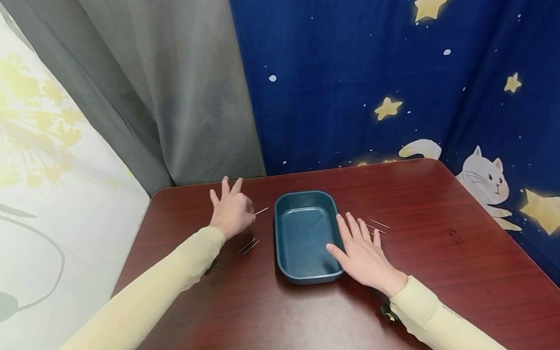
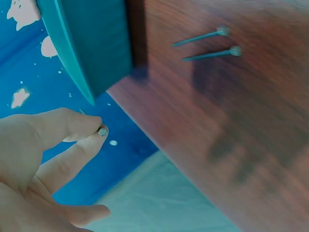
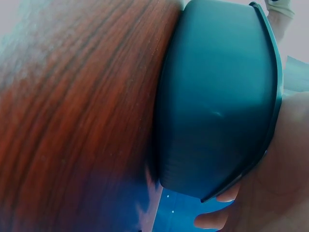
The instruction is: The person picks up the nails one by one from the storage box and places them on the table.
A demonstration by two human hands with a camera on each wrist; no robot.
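Note:
My left hand (image 1: 233,213) pinches a nail (image 1: 261,211) between thumb and index finger, left of a dark teal tray (image 1: 310,273). The nail's flat head shows at the fingertips in the left wrist view, and the other fingers are spread. Two more nails (image 2: 210,54) lie on the table near this hand. A single nail (image 1: 315,221) lies inside the tray. My right hand (image 1: 366,256) rests at the tray's right rim with its fingers straight. Beyond its fingertips are several nails (image 1: 380,224) on the table, partly hidden by the fingers.
The reddish-brown wooden table (image 1: 281,327) carries the tray near its far edge. A grey curtain (image 1: 196,94) and a blue curtain (image 1: 332,84) with stars hang behind it. A white patterned panel (image 1: 30,160) stands along the left side.

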